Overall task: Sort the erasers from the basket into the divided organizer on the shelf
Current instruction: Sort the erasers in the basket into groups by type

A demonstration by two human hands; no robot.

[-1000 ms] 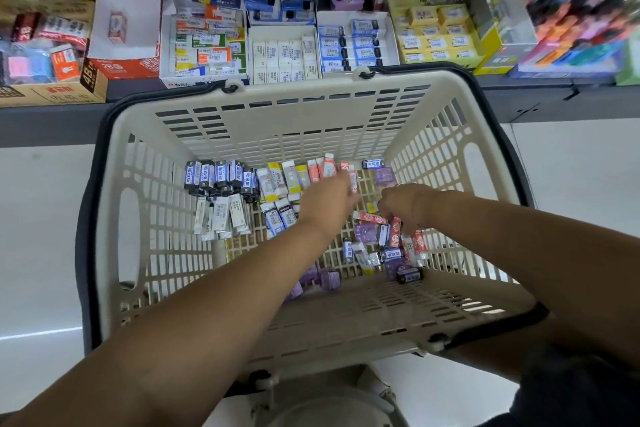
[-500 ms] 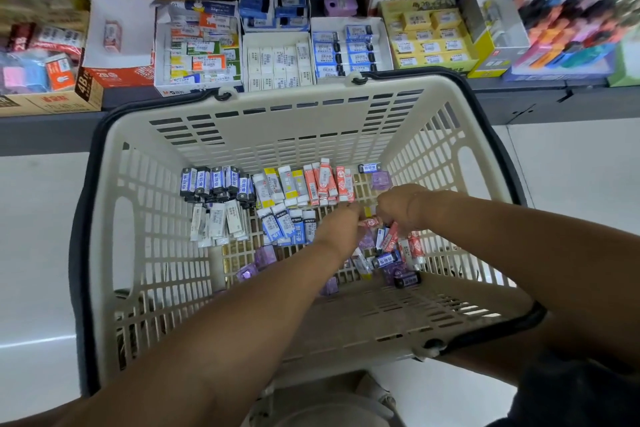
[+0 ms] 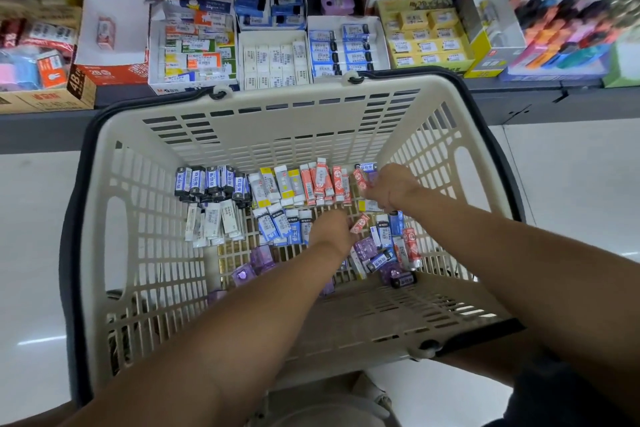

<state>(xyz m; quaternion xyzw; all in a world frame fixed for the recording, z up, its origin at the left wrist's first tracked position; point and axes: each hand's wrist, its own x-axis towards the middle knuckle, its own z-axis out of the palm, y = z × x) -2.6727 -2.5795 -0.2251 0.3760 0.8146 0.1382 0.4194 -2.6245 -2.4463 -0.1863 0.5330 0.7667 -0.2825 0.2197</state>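
The right hand (image 3: 388, 185) has shifted to the far end of the red row (image 3: 325, 184) in the basket (image 3: 277, 114), pinching a red eraser (image 3: 360, 178). The left hand (image 3: 330, 230) points down, and I cannot tell its grip. A loose red eraser (image 3: 360, 222) lies slanted just to its right, nearer that hand.

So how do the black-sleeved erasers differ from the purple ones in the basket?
The black-sleeved erasers stand packed in a neat row; the purple erasers lie scattered, loose. The black-sleeved ones look longer and slimmer, the purple ones squat. Both lie in the basket.
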